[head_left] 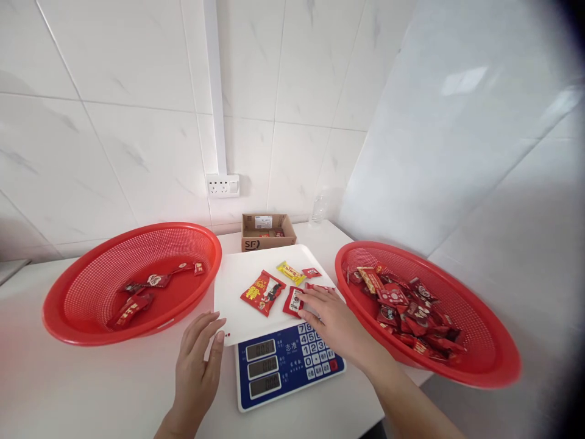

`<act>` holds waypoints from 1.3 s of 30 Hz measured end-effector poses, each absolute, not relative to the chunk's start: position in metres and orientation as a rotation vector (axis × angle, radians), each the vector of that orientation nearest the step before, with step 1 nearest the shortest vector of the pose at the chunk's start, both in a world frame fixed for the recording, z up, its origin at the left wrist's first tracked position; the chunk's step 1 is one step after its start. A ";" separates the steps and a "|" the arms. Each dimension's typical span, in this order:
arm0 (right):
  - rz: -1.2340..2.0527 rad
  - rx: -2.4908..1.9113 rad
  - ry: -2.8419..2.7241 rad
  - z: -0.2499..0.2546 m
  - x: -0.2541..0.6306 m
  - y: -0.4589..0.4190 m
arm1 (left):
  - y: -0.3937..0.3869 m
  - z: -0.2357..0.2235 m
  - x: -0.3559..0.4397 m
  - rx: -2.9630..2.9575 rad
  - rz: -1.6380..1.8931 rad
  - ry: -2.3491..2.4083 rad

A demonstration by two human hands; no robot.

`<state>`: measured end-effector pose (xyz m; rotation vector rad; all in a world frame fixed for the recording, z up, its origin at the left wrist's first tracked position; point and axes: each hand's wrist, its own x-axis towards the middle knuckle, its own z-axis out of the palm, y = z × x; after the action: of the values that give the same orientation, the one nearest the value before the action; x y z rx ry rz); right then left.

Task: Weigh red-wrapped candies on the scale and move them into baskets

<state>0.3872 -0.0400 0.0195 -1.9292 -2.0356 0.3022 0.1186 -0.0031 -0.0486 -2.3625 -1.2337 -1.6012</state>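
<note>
My left hand (200,360) hovers at the near left corner of the scale's white tray (233,289), fingers loosely curved, thumb apart, holding nothing. Over the tray's right side, my right hand (336,320) reaches with fingers stretched out. Its fingertips are at a small red packet with a white label (293,301), seemingly touching it. Another red packet (319,287) shows partly behind those fingers. Also on the tray lie a larger red and yellow packet (262,292), a yellow wrapped bar (291,272) and a small red packet (311,272). The scale's blue panel (290,393) has three displays.
A red perforated basket (64,326) with a few red packets stands left. Another red basket (498,366), holding many red packets, stands right, close to my right forearm. Behind the scale are a cardboard box (269,242) and a clear plastic item (319,209); a socket (223,185) is on the wall.
</note>
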 end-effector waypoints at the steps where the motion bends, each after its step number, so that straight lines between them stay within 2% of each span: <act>1: 0.292 -1.932 -2.022 0.020 0.387 -0.040 | -0.003 -0.049 0.119 -2.363 -1.600 -1.230; 12: 0.352 -1.865 -2.151 0.043 0.349 -0.046 | -0.002 -0.049 0.119 -2.359 -1.601 -1.248; 16: 0.330 -1.826 -2.148 0.036 0.342 -0.038 | -0.002 -0.049 0.119 -2.368 -1.595 -1.259; 25: 0.510 -1.708 -2.219 0.026 0.330 -0.025 | -0.002 -0.050 0.118 -2.389 -1.594 -1.240; 33: 0.270 -2.129 -2.003 0.033 0.380 -0.037 | -0.002 -0.050 0.119 -2.398 -1.596 -1.265; 39: 0.304 -2.036 -2.035 0.029 0.381 -0.042 | -0.004 -0.050 0.121 -2.412 -1.602 -1.235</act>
<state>0.3813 -0.0425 0.0291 -2.0361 -2.0348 0.3040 0.1206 -0.0043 -0.0504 -2.4122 -1.2354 -1.6024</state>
